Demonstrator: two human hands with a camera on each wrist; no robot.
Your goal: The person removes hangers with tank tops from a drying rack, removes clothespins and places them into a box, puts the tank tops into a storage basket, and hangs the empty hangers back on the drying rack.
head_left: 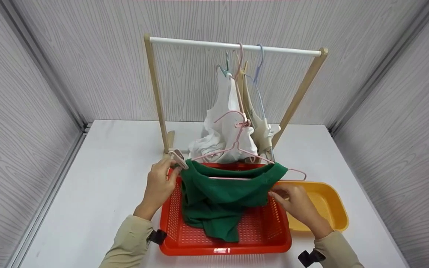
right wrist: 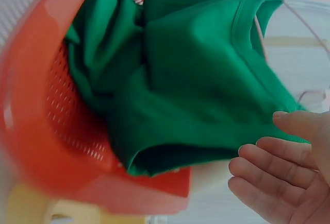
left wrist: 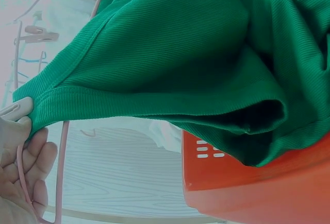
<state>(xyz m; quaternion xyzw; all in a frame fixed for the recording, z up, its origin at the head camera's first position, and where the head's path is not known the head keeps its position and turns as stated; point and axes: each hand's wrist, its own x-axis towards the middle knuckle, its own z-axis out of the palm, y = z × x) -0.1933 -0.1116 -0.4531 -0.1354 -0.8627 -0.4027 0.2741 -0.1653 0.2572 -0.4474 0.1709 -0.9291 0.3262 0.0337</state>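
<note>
A green sleeveless top (head_left: 222,191) hangs on a pink clothes hanger (head_left: 235,146), its lower part drooping into the red basket (head_left: 225,250). At its left strap, my left hand (head_left: 160,182) pinches a pale pink clothespin (head_left: 179,159). The left wrist view shows the thumb on that clothespin (left wrist: 18,108), with the other fingers behind the hanger's end. Beside the opposite strap is my right hand (head_left: 294,203). Its fingers (right wrist: 268,177) are extended in the right wrist view, the thumb overlapping the green fabric's edge, and they grip nothing.
Behind the basket stands a rack with a white rail (head_left: 199,44) and wooden posts. White clothing (head_left: 222,111) and a beige garment (head_left: 261,132) hang from it on hangers with clothespins. A yellow basin (head_left: 335,210) sits right of the basket. Patterned panels (head_left: 43,44) enclose the table.
</note>
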